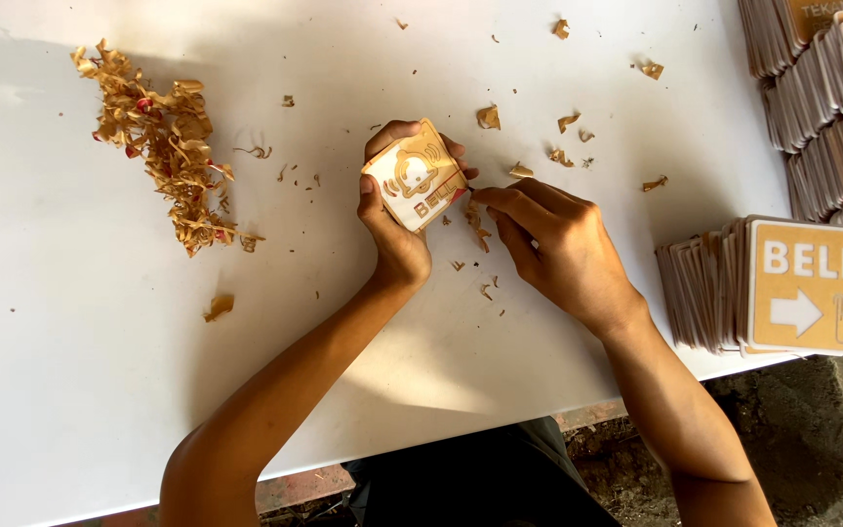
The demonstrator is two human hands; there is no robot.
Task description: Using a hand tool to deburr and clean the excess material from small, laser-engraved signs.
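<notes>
holding small square sign [415,177]

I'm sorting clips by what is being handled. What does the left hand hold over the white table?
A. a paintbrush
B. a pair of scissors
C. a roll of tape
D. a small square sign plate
D: the left hand grips a small square sign plate, while the right hand picks at its edge.

Small square sign [416,177]: looks like thin wood or board, matt tan face with smooth white cut-out figures. Stacked signs [800,283]: same matt tan-and-white finish, pale layered edges. Table top [70,351]: smooth white, faint sheen. Pile of peelings [160,137]: thin, curled, papery tan film, crinkled, some red bits.
</notes>
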